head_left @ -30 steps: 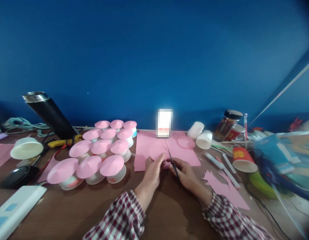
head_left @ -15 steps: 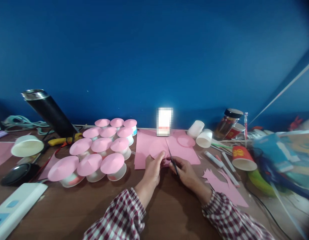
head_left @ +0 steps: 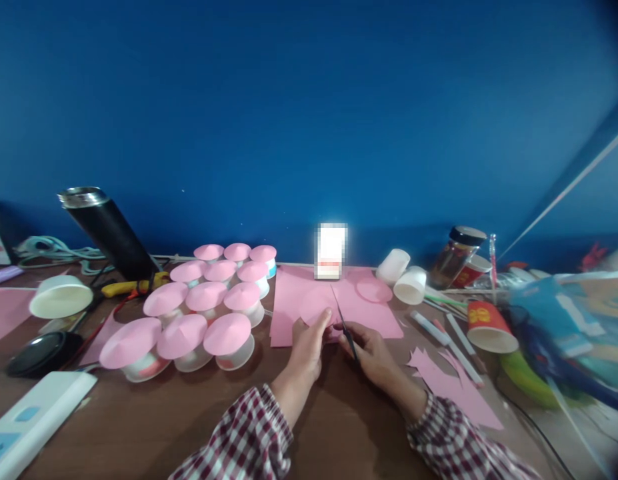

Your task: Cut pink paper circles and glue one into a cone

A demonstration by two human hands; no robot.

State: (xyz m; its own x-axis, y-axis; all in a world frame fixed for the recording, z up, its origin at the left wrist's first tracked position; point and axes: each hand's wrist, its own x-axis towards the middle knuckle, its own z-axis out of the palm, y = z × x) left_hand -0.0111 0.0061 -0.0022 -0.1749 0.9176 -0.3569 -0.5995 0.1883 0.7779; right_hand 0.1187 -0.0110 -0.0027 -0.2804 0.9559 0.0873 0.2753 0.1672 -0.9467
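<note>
Black flask [head_left: 111,235], white power strip [head_left: 43,417]

The sheets [head_left: 290,293] and cones [head_left: 227,333] are matt, smooth paper; the scissors [head_left: 349,340] have metal blades [head_left: 338,307]; the sleeves [head_left: 243,430] are cloth, the table [head_left: 341,433] smooth wood, the flask [head_left: 111,230] matt with a glossy metal rim [head_left: 83,197], the power strip [head_left: 41,417] smooth plastic

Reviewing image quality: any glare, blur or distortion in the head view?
Head view: the bright screen is pixelated and overexposed, its glow reaching the blue wall; the blue-and-white packet is smeared; the black flask leans outward, perhaps lens stretch; the top right corner darkens; left hand, right hand and scissors read clearly enough.
</note>
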